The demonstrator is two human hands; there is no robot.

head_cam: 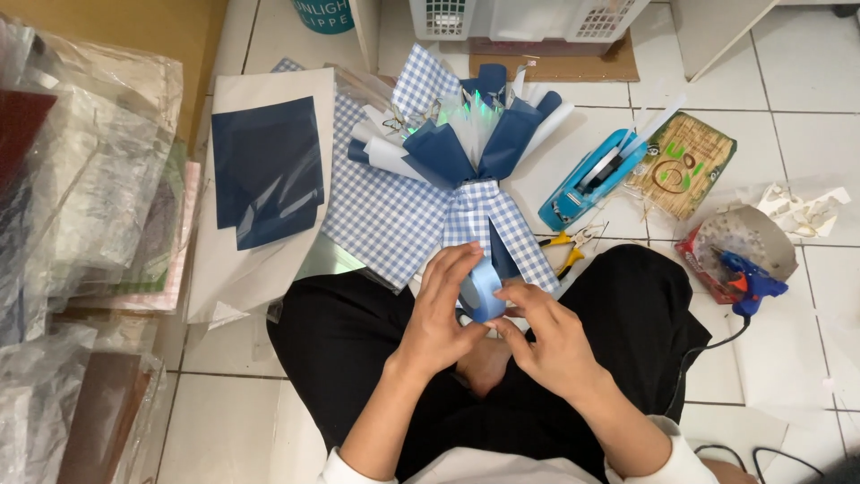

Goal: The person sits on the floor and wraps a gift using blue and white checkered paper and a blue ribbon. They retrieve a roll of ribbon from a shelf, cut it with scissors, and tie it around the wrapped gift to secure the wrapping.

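- Stacks of wrapping sheets in clear sleeves [81, 206] are piled on the floor at the far left, apparently not in use.
- A white sheet carrying cut navy paper pieces [267, 170] lies beside them, so some cutting appears to be finished.
- The bouquet [457, 170] is laid on the tiled floor in front of the knees, already wrapped in blue gingham, navy and white layers; the wrapping looks largely complete.
- The left hand [443, 309] is closed around a roll of light blue ribbon [484, 291], held just below the bouquet's gathered neck.
- The right hand [546, 336] is pinching at the roll's edge, seemingly to free the ribbon's end; no ribbon is seen tied yet, so the binding is judged still to be done.
- A blue tape dispenser [587, 179], yellow-handled pliers [566, 251] and a blue glue gun [748, 280] are left on the floor to the right.
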